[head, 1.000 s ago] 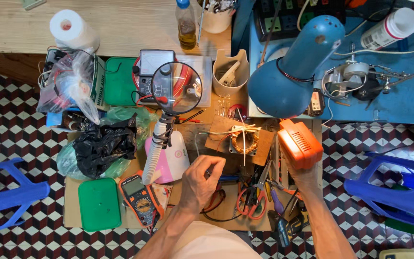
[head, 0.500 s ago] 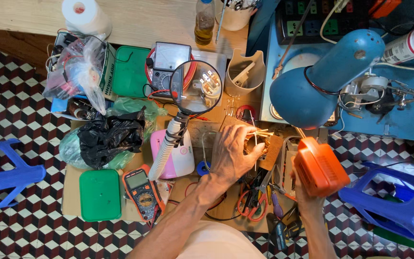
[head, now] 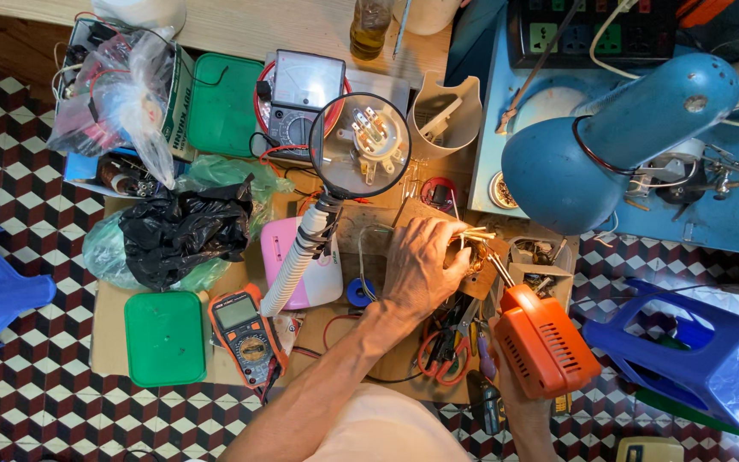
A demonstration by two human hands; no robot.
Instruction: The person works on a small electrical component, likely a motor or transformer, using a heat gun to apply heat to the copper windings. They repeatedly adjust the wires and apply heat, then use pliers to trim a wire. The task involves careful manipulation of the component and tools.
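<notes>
In the head view, a small component with pale wire leads (head: 470, 238) is pinched in the closed grip of the left hand (head: 421, 265), just below the round magnifier (head: 361, 145) and left of the blue lamp (head: 609, 141). An orange soldering gun (head: 545, 342) is clasped in the right hand (head: 519, 402), whose grip is largely hidden beneath it; its tip is held against the component. An orange multimeter (head: 245, 335) is seen on the cluttered worktop (head: 109, 329).

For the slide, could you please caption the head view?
Left hand steadies a small part with metal pins while the right hand aims an orange soldering gun at it.
</notes>
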